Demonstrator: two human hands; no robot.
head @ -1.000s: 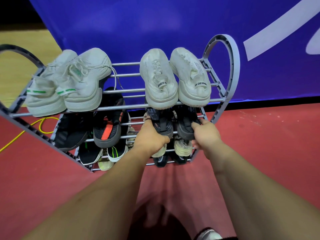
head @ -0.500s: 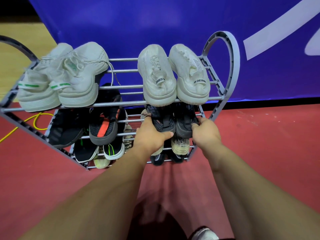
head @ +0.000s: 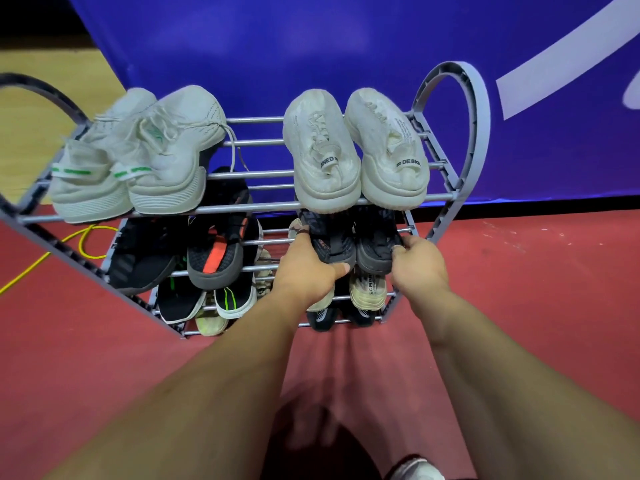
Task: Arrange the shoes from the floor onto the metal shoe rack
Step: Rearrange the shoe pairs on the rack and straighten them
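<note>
Two hands are busy at the second shelf of the grey metal shoe rack, right under the pair of chunky white slip-on sneakers on top. The left hand is wrapped round the heel of one shoe of the pair of dark grey knit sneakers, and the right hand is pinching the heel of its mate, with both shoes lying toes-in on the bars. From where I stand the job looks nearly done: the white lace-up sneakers with green marks fill the top left, darker shoes crowd the lower shelves, and no loose shoe shows on the red floor. What seems left is letting go of this pair. Against half a second ago hardly anything differs: the same grip, the same shelf, the pair perhaps a touch further in.
</note>
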